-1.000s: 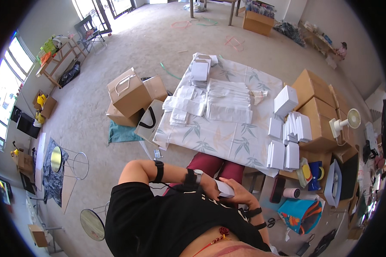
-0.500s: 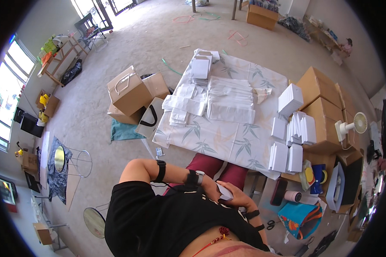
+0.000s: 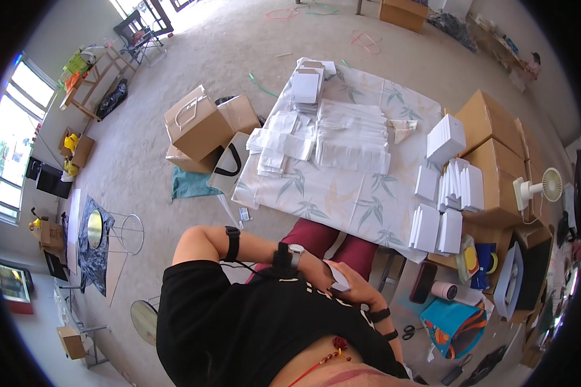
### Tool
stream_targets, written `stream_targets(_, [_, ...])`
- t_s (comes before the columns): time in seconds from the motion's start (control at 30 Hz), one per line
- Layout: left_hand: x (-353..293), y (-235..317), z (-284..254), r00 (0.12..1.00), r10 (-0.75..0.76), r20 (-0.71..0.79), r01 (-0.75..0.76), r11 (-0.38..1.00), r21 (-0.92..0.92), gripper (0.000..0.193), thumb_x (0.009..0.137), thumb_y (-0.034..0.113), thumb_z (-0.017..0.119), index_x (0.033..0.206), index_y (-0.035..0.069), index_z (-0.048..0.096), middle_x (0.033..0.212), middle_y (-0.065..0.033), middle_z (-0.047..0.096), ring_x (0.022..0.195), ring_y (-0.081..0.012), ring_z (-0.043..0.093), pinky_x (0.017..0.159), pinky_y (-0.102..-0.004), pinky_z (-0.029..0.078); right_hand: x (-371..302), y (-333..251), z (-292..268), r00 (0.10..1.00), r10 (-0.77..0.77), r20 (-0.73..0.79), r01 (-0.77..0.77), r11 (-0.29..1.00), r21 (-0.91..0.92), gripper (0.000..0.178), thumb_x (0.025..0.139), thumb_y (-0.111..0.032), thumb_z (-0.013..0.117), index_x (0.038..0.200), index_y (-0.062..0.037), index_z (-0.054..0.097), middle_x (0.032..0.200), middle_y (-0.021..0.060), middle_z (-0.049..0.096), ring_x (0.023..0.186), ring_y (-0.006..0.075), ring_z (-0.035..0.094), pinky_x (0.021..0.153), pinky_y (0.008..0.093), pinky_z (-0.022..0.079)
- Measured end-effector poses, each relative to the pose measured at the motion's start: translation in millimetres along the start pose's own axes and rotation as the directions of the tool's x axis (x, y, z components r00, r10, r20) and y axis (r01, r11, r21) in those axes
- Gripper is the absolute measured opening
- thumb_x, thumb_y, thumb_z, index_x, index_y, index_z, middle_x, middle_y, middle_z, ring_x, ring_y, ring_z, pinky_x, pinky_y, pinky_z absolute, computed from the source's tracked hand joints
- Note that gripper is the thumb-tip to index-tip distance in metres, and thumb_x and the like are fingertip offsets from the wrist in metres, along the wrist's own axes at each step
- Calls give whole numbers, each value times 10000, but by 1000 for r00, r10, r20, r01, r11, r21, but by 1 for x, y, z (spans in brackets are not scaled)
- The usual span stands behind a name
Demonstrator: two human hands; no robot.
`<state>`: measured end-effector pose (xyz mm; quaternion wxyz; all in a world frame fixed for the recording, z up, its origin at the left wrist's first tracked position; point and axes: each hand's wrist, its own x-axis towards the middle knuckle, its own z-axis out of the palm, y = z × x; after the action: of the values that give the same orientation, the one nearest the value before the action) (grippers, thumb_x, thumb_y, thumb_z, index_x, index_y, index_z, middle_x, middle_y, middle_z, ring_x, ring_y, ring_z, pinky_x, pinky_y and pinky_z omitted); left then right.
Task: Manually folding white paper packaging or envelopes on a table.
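Right hand [image 3: 358,285] curls partly closed around a white card piece [image 3: 339,278]. Left hand [image 3: 319,273] is in against the same piece, fingers mostly hidden; cannot tell how tightly it closes. Piece is over the maroon trousers [image 3: 357,253], on the wearer's side of the table edge.

Progress, judged from layout: partway. White card stacks [image 3: 446,138] already stand grouped at the table's right; 1 piece in hand, finished or not unclear. Flat white sleeves [image 3: 353,134] mid-table look unused, likely what is left.

Materials: sleeves thin, wrinkled, in overlapping layers; stacks stiff, matte, crisp-edged rectangles, some leaning. Tablecloth [image 3: 332,201] smooth, pale, leaf-printed, lightly creased. Cardboard cartons [image 3: 490,122] beside it brown, boxy.
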<state>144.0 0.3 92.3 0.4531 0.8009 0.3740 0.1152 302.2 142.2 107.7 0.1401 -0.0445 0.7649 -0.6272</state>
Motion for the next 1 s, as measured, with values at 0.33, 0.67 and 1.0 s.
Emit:
stream_targets(0.33, [-18,23,-7,974,-228,-5,227,971,-70,533,1032,476,508,1135,-30,643,1116,-240,689,1081,-400,640,954,-467,496,13,-11,-4,998,-54,-22,53,998,-25,858,757,-195,808,1517,-32,446,1345,158,557,1275,304,542,1126,379,391])
stream_targets(0.67, [-25,31,5,953,-247,-176,187,936,-299,580,1021,478,579,1295,-32,569,1253,-268,632,1186,-399,587,1055,-434,444,18,-4,9,998,-53,13,53,998,14,835,746,-198,829,1483,-26,477,1304,173,583,1248,331,551,1107,400,405])
stream_targets(1.0, [-37,51,-16,936,-348,-53,262,790,-555,592,992,415,621,1417,14,525,1426,-236,558,1358,-378,508,1146,-453,392,20,1,12,996,-89,11,88,996,9,856,731,-115,823,1498,-31,452,1334,167,558,1263,329,546,1129,400,396])
